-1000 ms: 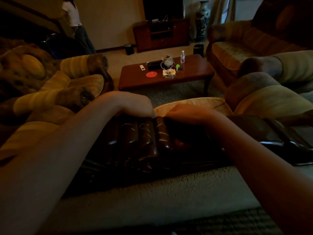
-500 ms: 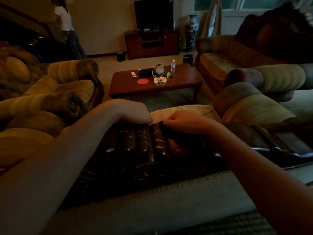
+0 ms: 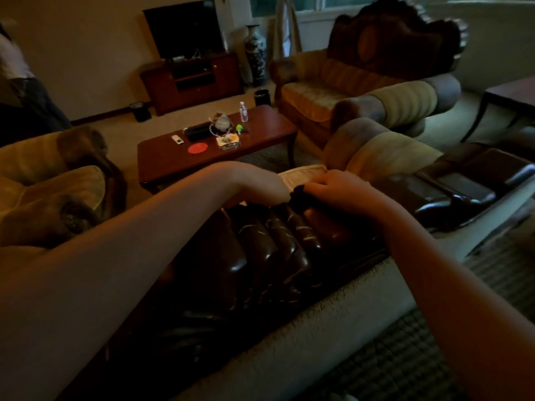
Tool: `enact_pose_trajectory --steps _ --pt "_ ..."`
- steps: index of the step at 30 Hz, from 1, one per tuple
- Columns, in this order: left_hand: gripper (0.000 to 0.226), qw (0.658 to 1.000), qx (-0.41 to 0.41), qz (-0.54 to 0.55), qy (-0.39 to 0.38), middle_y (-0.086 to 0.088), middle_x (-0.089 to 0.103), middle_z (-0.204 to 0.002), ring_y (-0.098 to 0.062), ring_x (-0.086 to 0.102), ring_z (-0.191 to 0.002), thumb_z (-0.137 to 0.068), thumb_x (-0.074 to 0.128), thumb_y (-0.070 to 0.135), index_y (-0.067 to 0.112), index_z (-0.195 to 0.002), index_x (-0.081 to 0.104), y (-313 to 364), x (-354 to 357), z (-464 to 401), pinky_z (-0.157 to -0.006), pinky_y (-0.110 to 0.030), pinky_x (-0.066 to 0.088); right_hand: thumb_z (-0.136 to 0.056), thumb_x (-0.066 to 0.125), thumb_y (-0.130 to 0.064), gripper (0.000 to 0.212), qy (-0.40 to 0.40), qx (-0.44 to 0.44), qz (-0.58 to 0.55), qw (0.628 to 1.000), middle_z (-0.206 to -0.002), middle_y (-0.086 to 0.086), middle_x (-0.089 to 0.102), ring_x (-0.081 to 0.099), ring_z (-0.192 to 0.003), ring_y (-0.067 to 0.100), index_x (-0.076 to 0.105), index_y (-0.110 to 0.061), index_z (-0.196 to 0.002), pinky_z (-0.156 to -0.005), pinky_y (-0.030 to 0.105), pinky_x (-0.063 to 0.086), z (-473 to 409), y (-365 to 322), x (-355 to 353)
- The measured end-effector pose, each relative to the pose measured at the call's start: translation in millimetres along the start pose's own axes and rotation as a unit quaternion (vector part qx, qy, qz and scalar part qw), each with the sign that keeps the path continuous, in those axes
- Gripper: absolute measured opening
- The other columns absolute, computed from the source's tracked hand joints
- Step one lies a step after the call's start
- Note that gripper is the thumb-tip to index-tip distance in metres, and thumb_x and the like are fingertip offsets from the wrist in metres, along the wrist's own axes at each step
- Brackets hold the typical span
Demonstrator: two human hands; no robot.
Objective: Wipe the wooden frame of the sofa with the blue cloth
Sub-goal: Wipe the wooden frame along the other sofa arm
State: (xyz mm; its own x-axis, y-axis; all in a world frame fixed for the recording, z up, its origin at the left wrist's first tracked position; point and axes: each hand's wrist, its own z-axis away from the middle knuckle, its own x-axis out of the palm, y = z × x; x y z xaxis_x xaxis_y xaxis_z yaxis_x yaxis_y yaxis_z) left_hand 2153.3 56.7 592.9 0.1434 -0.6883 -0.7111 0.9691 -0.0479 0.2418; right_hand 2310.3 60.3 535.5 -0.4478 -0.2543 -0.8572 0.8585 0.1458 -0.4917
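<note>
Both hands now closer together than half second ago, view tilted right. Left hand (image 3: 260, 188) curled over top edge of wooden frame (image 3: 260, 250), frame centre. Right hand (image 3: 338, 189) grips dark bunched cloth (image 3: 298, 198), pressed on same edge; colour unclear in dim light. Frame glossy, dark, carved in rounded ribs. Free edge continues right. Coffee table (image 3: 162, 166) beyond, well apart.
</note>
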Motion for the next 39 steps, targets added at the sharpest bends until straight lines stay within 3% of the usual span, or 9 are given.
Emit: enact_pose_trajectory --steps 5,8,11,15,20,23,30,34,39 --pt "0.022 0.989 0.135 0.062 0.03 0.002 0.046 -0.085 -0.008 0.047 -0.076 -0.1 0.035 0.013 0.026 -0.087 0.047 23.0 7.9 -0.3 -0.062 -0.014 0.043 -0.085 0.03 -0.057 0.049 0.224 -0.039 0.028 0.973 -0.102 -0.006 0.061 0.056 -0.098 0.019 0.064 -0.029 -0.106 -0.08 0.042 0.047 52.0 -1.9 30.7" --pt "0.039 0.978 0.2 0.016 0.059 -0.008 0.046 -0.128 -0.023 0.048 -0.117 -0.101 0.036 0.023 0.015 -0.139 0.036 26.7 17.3 -0.6 -0.098 -0.033 0.041 -0.084 0.033 -0.056 0.053 0.372 -0.009 -0.051 0.927 -0.11 -0.004 0.063 0.053 -0.106 0.019 0.067 -0.026 -0.109 -0.085 0.042 0.045 85.2 -1.6 61.5" --pt "0.046 0.969 0.24 0.041 0.051 -0.012 0.047 -0.134 -0.028 0.048 -0.12 -0.096 0.033 0.036 0.022 -0.14 0.034 22.5 18.3 -1.8 -0.106 -0.047 0.036 -0.083 0.041 -0.056 0.05 0.453 0.046 -0.097 0.885 -0.118 -0.002 0.06 0.048 -0.112 0.013 0.068 -0.023 -0.11 -0.092 0.036 0.042 95.8 -0.8 82.6" --pt "0.04 0.971 0.232 -0.029 0.049 -0.012 0.052 -0.125 -0.025 0.051 -0.111 -0.1 0.028 0.028 0.012 -0.132 0.046 22.3 19.9 -5.0 -0.099 -0.038 0.039 -0.082 0.042 -0.067 0.052 0.497 0.132 -0.122 0.849 -0.103 0.005 0.062 0.054 -0.105 0.021 0.067 -0.023 -0.074 -0.088 0.039 0.044 70.1 9.6 56.9" --pt "0.027 0.972 0.218 -0.08 0.031 -0.016 0.06 -0.09 -0.031 0.057 -0.083 -0.091 0.042 0.007 -0.001 -0.11 0.06 19.0 17.2 -5.8 -0.069 -0.034 0.043 -0.088 0.047 -0.056 0.045 0.368 0.185 -0.048 0.91 -0.129 0.005 0.051 0.046 -0.121 0.026 0.055 -0.029 -0.123 -0.096 0.051 0.042 37.7 7.3 32.5" --pt "0.027 0.969 0.196 -0.119 0.091 -0.011 0.055 -0.088 -0.021 0.053 -0.077 -0.095 0.042 0.011 0.003 -0.119 0.05 20.9 16.9 0.8 -0.061 -0.026 0.04 -0.09 0.046 -0.044 0.03 0.349 0.142 -0.052 0.925 -0.109 -0.005 0.065 0.058 -0.102 0.016 0.066 -0.034 -0.111 -0.092 0.045 0.045 51.3 -5.7 46.1" --pt "0.036 0.954 0.255 -0.079 0.135 -0.013 0.052 -0.115 -0.022 0.05 -0.095 -0.094 0.038 0.005 0.008 -0.129 0.045 25.2 19.5 -2.2 -0.075 -0.031 0.038 -0.094 0.044 -0.027 0.033 0.613 0.024 -0.223 0.758 -0.13 -0.005 0.05 0.046 -0.128 0.018 0.054 -0.017 -0.124 -0.108 0.04 0.038 81.5 -0.4 129.4" --pt "0.042 0.945 0.287 -0.084 0.131 -0.011 0.049 -0.133 -0.023 0.048 -0.119 -0.094 0.039 0.008 0.012 -0.135 0.043 29.2 24.4 -0.7 -0.09 -0.03 0.038 -0.094 0.047 -0.023 0.036 0.593 0.095 -0.231 0.766 -0.139 0.013 0.046 0.036 -0.135 0.027 0.058 -0.008 -0.124 -0.112 0.041 0.031 61.2 35.6 96.7" --pt "0.047 0.935 0.317 -0.083 0.133 -0.01 0.056 -0.129 -0.022 0.054 -0.113 -0.089 0.039 -0.004 0.011 -0.132 0.052 31.2 27.2 7.3 -0.08 -0.024 0.043 -0.093 0.046 -0.029 0.042 0.581 0.096 -0.202 0.782 -0.133 0.011 0.054 0.048 -0.126 0.024 0.056 -0.008 -0.127 -0.107 0.041 0.037 47.2 31.2 68.5"
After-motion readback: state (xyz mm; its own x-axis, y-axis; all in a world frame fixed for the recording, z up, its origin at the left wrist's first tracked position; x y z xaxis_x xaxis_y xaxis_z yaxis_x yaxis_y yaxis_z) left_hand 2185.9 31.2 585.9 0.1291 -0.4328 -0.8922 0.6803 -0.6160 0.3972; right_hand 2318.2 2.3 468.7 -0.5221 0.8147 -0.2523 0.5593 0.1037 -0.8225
